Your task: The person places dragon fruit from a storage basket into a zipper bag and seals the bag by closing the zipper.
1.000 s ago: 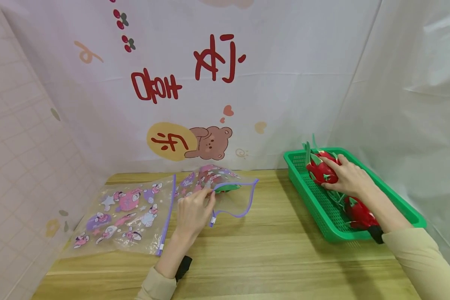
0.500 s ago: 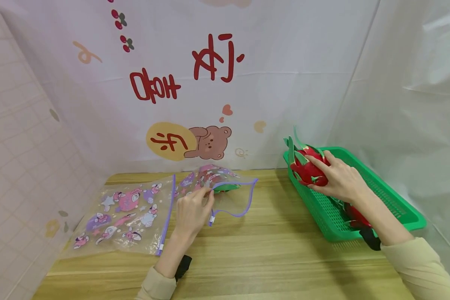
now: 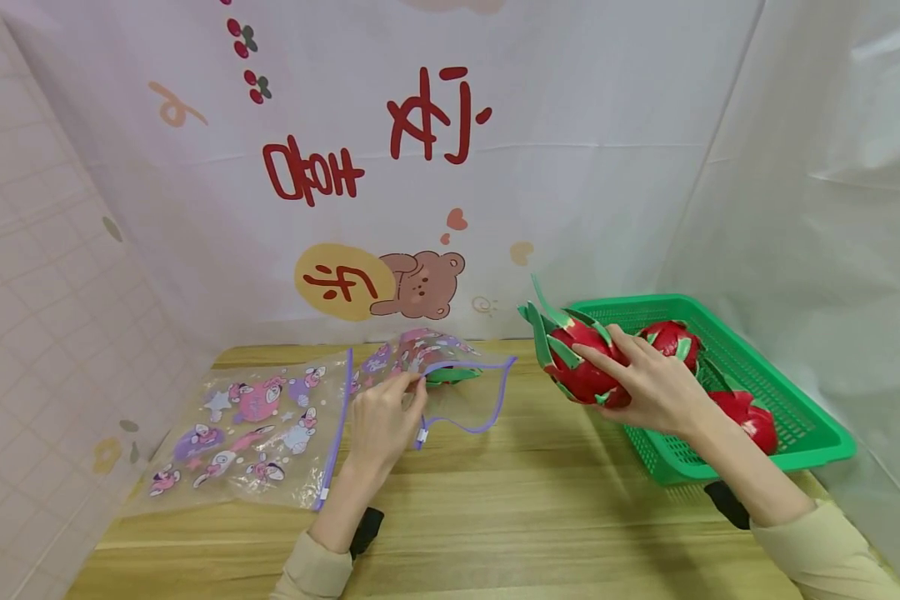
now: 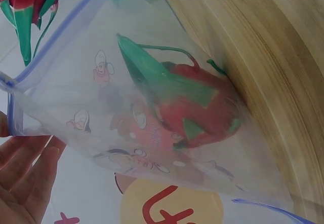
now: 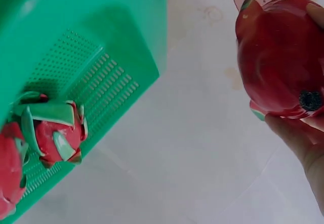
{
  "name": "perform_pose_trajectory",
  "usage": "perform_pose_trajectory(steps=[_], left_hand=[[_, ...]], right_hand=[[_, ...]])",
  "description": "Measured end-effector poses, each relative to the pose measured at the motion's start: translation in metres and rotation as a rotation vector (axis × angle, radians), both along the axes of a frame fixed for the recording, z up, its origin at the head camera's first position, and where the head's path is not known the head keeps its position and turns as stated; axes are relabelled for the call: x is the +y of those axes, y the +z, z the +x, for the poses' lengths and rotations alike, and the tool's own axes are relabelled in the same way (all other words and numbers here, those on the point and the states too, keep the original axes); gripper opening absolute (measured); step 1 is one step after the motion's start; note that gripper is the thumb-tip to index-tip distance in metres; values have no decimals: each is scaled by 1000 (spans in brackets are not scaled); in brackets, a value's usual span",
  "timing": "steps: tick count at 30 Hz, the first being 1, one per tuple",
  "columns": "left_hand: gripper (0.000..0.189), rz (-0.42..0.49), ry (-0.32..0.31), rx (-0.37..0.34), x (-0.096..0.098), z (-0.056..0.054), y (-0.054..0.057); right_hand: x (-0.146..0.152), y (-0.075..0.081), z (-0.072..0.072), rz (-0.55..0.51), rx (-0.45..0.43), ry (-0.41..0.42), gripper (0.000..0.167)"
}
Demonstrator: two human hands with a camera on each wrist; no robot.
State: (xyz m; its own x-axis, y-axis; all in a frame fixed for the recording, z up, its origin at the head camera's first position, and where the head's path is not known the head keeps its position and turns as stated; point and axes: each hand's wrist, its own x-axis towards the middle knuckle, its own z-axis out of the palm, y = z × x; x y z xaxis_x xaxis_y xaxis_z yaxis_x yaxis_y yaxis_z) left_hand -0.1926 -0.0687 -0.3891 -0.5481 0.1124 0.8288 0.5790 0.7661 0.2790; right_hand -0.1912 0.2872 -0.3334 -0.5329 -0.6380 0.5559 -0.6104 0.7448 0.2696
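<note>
Clasping dragon fruit (image 3: 583, 383), R grip (image 3: 656, 385) hangs nr green basket (image 3: 810, 456). L grip (image 3: 385, 417) pinches gaping clear bag (image 3: 437, 348) on table (image 3: 495, 517).

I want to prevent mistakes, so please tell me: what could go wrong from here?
The right hand grips a red dragon fruit with pointed green leaves; these could snag if it enters the clear printed plastic bag with purple edging.
The left hand pinches only one part of the bag's edging, so the bag could slip or sag shut.
A similar red-and-green fruit already inside may get in the way.
</note>
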Motion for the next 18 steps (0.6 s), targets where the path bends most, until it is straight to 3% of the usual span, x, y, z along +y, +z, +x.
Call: perform_pose_trajectory(steps=[6, 8, 18], left_hand=[[7, -2, 8, 3, 0, -1, 1], [7, -7, 16, -1, 0, -1, 2], [6, -8, 40, 26, 0, -4, 3]], right_hand=[[-8, -6, 6, 38, 28, 79, 82], [-12, -8, 8, 47, 37, 100, 93], [-28, -23, 14, 52, 35, 208, 89]])
